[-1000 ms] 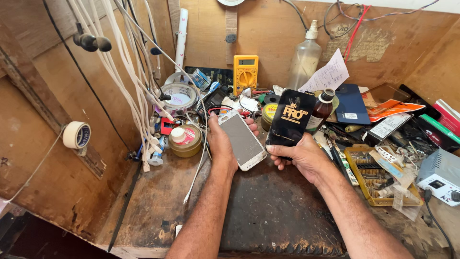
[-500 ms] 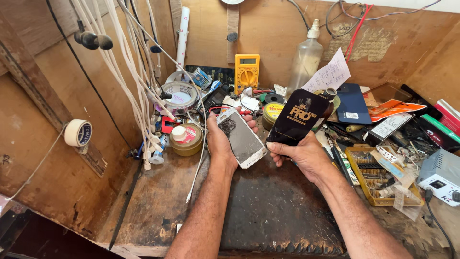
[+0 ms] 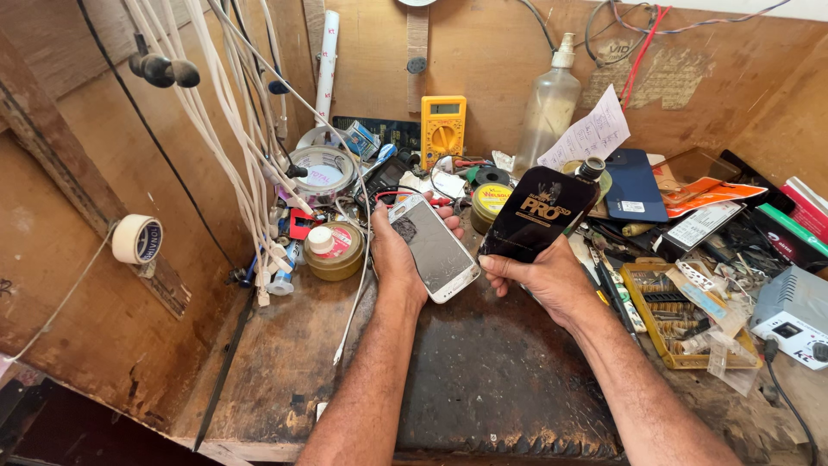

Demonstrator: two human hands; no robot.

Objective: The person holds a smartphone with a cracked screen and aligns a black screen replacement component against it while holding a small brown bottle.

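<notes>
**Desk:** Start at the fingers. What have you got?

**Caption:** Your left hand (image 3: 398, 259) is closed round a white smartphone (image 3: 434, 248), fingers (image 3: 448, 220) curled over its top edge, thumb along the near side; the cracked dark screen faces up. Your right hand (image 3: 545, 278) pinches the lower end of a glossy black packet (image 3: 536, 214) with gold lettering, tilted up just beside the phone. Both are held low above the dark rubber mat (image 3: 492, 388) on the wooden table (image 3: 276, 362).

**Desk:** How should you handle this well?

**Caption:** As a judgement: keep the phone flat in your palm so the broken glass takes no pressure, and hold the packet by its edge, clear of the clutter behind.

**Desk:** Around them?

**Caption:** Behind the phone sits a round gold tin (image 3: 335, 250) and a roll of tape (image 3: 323, 169); a yellow multimeter (image 3: 443, 129) and a clear pump bottle (image 3: 549, 108) stand at the back wall. White cables (image 3: 250, 164) hang at left; a yellow parts tray (image 3: 677, 315) lies right.

**Desk:** What can't be made out?

**Caption:** The phone's back is hidden, the packet's contents cannot be told, and the grey box (image 3: 793, 315) at right is cut off by the frame.
</notes>
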